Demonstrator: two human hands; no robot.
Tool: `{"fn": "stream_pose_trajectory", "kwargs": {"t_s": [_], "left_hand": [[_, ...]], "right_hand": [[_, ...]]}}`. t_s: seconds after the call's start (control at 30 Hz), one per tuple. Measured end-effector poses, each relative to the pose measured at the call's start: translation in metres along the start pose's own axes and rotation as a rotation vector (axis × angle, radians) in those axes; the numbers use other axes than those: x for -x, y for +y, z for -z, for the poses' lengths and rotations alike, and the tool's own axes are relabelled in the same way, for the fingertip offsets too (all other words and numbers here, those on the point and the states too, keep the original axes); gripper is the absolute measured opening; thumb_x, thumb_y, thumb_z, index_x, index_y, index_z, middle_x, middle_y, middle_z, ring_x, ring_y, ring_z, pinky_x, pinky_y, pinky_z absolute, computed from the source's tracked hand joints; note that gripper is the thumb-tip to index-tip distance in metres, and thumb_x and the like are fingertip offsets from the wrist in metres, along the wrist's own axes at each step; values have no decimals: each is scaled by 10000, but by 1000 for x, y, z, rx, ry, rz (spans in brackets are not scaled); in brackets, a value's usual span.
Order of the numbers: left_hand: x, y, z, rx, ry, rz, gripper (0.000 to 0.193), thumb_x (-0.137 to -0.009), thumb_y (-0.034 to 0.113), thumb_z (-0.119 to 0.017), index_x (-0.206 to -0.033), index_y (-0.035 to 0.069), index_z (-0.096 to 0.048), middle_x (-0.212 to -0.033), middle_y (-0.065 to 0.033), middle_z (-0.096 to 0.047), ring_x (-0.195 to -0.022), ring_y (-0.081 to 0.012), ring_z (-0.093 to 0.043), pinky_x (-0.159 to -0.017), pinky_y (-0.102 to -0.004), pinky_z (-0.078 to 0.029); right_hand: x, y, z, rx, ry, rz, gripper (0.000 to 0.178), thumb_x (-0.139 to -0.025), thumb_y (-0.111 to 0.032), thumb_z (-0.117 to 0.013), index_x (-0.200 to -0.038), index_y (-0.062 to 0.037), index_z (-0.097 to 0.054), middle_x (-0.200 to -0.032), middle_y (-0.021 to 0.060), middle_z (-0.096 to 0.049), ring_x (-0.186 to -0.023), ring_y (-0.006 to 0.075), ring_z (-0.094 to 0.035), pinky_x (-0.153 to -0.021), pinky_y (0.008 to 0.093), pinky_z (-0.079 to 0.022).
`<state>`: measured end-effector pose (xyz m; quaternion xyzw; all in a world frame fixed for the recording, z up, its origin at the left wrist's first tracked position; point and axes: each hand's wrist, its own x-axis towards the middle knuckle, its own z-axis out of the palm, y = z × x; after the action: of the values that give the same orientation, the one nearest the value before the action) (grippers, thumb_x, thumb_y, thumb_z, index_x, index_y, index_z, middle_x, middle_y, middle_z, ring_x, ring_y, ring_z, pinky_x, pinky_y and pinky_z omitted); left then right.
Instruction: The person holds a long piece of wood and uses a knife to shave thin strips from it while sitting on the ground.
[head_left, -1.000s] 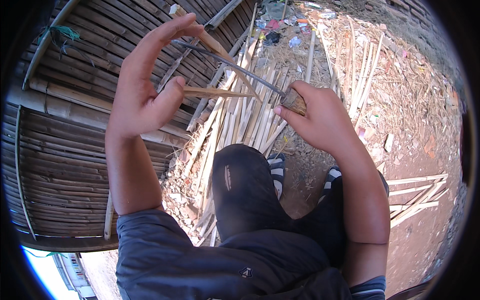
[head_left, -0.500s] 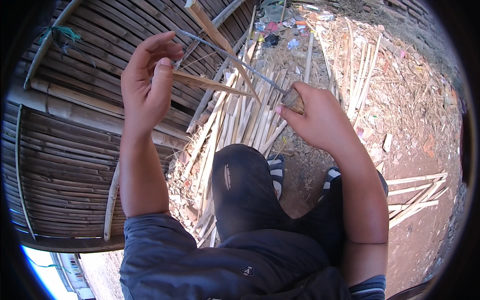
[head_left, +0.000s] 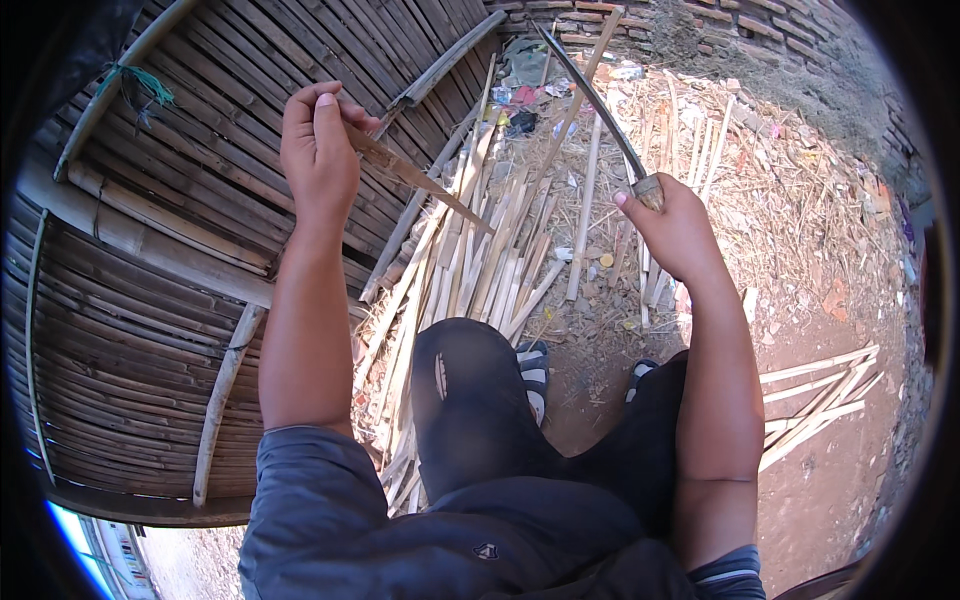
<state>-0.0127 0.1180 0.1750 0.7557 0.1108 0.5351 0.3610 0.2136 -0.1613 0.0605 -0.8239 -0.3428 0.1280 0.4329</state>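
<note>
My right hand (head_left: 677,225) is wrapped round the wooden handle of a long, slightly curved knife (head_left: 594,98), whose dark blade slants up and away to the left. Between the curled fingers and thumb of my left hand (head_left: 322,150) is a pointed bamboo piece (head_left: 415,176), its tip angled down to the right. A gap separates the blade from this piece. Beyond them a long, narrow bamboo strip (head_left: 585,88) leans steeply over the pile; whether it touches the ground is unclear. Split bamboo strips (head_left: 490,270) lie heaped in front of my knees.
A slatted bamboo wall (head_left: 130,370) rises close along my left. More strips (head_left: 825,395) lie crossed on bare soil at the right. Straw and chips litter the ground (head_left: 770,190) up to a brick wall (head_left: 770,25). My sandalled feet (head_left: 534,375) are beside the heap.
The knife has swung up and right, away from the left hand. The narrow strip that crossed near the held piece now stands farther right, apart from it. My left hand has shifted slightly right.
</note>
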Motion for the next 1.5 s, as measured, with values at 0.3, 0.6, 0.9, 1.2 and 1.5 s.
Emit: {"fn": "stream_pose_trajectory", "kwargs": {"t_s": [0.3,0.6,0.9,1.2,1.5], "left_hand": [[-3,0,-6,383,390,95,360,-1062,343,-693,-1212,62,-524,-827,-29,-631,-720,-178,-669,-656,-318,-528],[15,4,58,450,551,39,383,-1080,451,-571,-1164,78,-549,-733,1,-489,-596,-124,-469,-581,-306,-404],[82,63,239,515,573,-277,333,-990,423,-564,-1030,92,-566,-695,-11,-461,-529,-131,-410,-477,-265,-320],[179,106,332,415,846,-351,364,-1041,429,-508,-1060,69,-556,-713,-5,-457,-522,-119,-390,-471,-262,-312],[187,85,310,493,801,-291,341,-1027,409,-527,-1052,72,-575,-694,4,-447,-508,-116,-379,-470,-262,-317]], "right_hand": [[-2,10,4,-154,-42,-191,491,-976,-406,-743,-1213,21,-691,-874,159,-715,-770,242,-701,-736,404,-554],[-14,-11,-23,-185,-91,-132,492,-959,-411,-762,-1178,25,-697,-784,100,-670,-698,181,-658,-662,358,-522],[-93,-104,-82,-159,-263,76,562,-955,-425,-781,-1231,42,-633,-737,55,-621,-598,139,-610,-549,337,-492],[-134,-155,-146,-155,-352,102,711,-931,-461,-812,-1339,75,-585,-995,124,-710,-683,139,-673,-593,289,-584],[-150,-105,-164,62,-345,161,674,-898,-547,-822,-1330,-55,-662,-1155,141,-723,-932,242,-746,-686,353,-566]]}}
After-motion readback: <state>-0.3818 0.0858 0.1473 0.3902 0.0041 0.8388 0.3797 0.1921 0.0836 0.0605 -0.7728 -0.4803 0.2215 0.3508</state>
